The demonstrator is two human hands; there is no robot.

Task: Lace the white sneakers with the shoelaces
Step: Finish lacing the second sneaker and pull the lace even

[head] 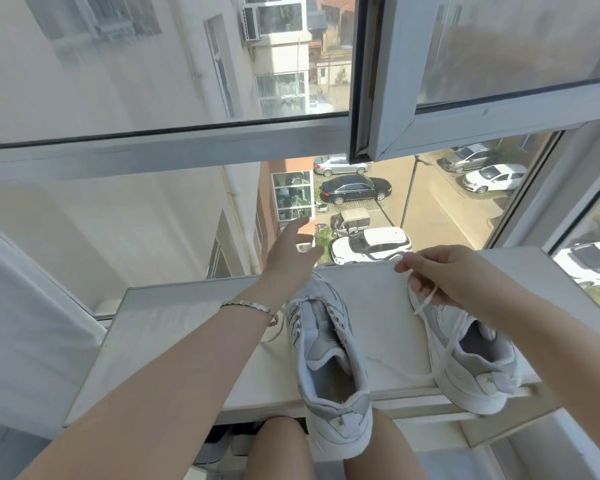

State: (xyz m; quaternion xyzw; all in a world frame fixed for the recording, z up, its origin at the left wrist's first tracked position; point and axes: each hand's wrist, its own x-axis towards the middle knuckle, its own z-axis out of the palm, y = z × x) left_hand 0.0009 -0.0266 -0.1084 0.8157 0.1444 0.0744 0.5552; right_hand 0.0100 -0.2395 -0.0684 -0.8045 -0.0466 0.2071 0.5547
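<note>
Over the windowsill (371, 306), our right grip (444, 275) pinches a shoelace (425, 302), seemingly from the right sneaker (471, 372); our left grip (291, 251) hovers, fingers spread.

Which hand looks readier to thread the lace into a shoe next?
Right, probably. The right hand pinches the shoelace just above the sneaker on the right. The left hand is open and empty, stretched out beyond the toe of the other sneaker.
</note>
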